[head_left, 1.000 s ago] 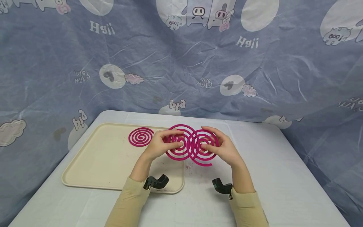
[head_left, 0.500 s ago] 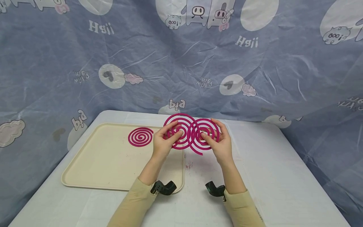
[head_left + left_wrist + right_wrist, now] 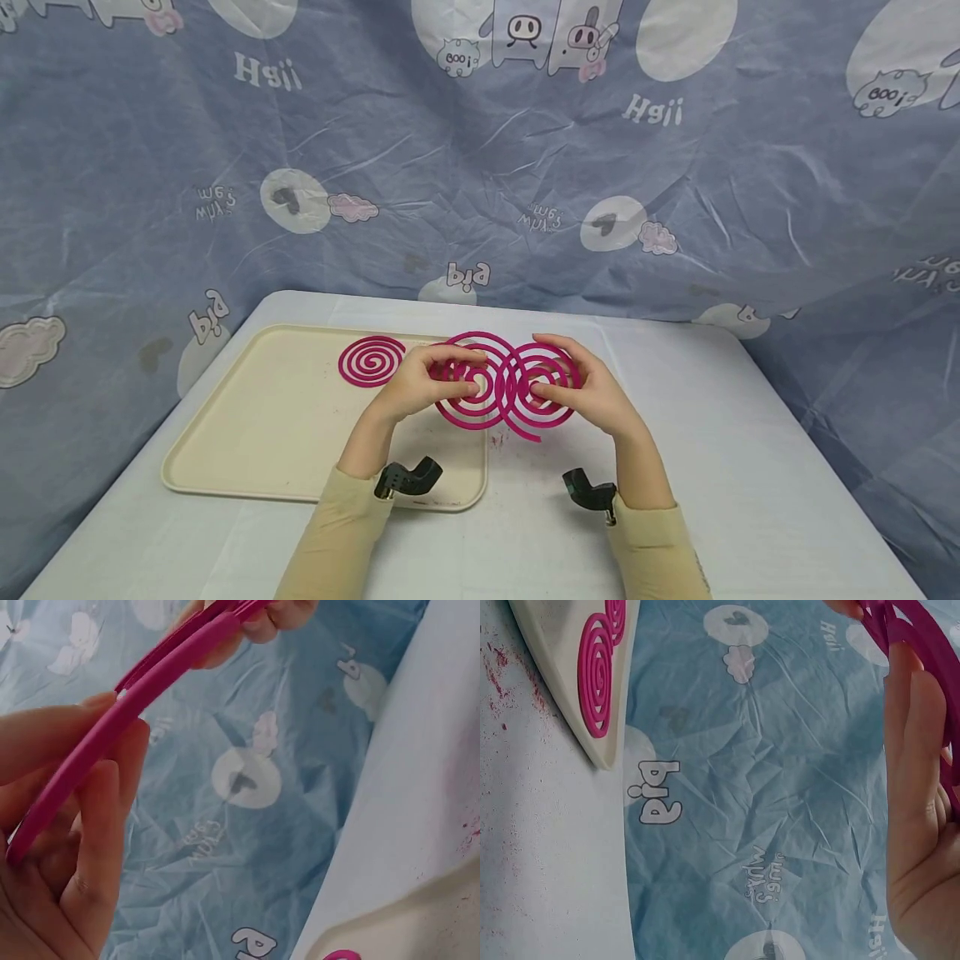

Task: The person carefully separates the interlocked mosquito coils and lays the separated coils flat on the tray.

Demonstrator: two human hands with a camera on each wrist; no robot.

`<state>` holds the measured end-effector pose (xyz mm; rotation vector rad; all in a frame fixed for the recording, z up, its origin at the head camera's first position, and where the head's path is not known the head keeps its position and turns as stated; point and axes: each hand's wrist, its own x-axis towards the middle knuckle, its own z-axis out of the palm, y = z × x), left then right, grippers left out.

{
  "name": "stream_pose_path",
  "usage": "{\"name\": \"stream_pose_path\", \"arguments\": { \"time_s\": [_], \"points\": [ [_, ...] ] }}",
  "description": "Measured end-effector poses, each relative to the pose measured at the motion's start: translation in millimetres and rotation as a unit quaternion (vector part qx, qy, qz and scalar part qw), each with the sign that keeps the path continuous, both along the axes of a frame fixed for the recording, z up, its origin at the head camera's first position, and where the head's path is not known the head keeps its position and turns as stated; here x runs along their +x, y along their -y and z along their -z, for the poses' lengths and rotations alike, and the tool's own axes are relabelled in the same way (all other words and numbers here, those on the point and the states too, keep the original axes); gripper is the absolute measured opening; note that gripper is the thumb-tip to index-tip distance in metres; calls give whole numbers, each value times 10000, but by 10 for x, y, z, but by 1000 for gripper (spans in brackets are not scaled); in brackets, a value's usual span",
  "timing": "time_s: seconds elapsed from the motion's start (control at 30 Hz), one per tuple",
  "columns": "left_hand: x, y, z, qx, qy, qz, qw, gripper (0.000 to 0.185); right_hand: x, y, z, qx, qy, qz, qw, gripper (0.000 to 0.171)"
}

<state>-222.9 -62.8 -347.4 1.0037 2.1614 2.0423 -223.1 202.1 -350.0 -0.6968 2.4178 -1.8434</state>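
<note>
Both hands, left (image 3: pixel 420 385) and right (image 3: pixel 592 392), pinch interlocked pink coils (image 3: pixel 502 385) above the tray's (image 3: pixel 247 433) right edge; fingers partly hide them.

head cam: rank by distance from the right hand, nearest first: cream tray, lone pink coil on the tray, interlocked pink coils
1. interlocked pink coils: held in the right hand itself, above the table.
2. cream tray: to the left, its near right edge past the left hand.
3. lone pink coil: farther left, lying at the tray's far side.

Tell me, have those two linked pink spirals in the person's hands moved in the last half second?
Yes. The linked spirals have come down and toward the person: half a second ago their tops stood above the tray's far rim, now they sit level with the spiral on the tray.
</note>
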Motion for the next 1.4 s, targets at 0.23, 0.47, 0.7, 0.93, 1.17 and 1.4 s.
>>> {"name": "stream_pose_path", "arguments": {
  "time_s": [0.23, 0.47, 0.7, 0.93, 1.17, 1.4],
  "points": [
    [-84, -59, 132, 135, 236, -453, 9986, 36, -1, 42, 18, -321, -198, 185, 9991, 58],
    [-146, -176, 261, 933, 153, -1277, 9873, 38, -22, 145, 46, -1041, -413, 956, 9891, 60],
    [-123, -364, 281, 1778, 326, -2043, 9621, 38, -6, 285, 62, -1939, -677, 1612, 9653, 59],
    [-110, -269, 234, 1435, 378, -1545, 9768, 38, -2, 193, 39, -1317, -418, 1270, 9822, 62],
    [-57, -62, 100, 424, 185, -258, 9986, 35, 22, 34, -25, -385, -79, 537, 9978, 62],
    [-129, -32, 177, 311, 50, 244, 9992, 38, 29, -24, -30, -317, -44, 199, 9993, 62]
  ]
}}
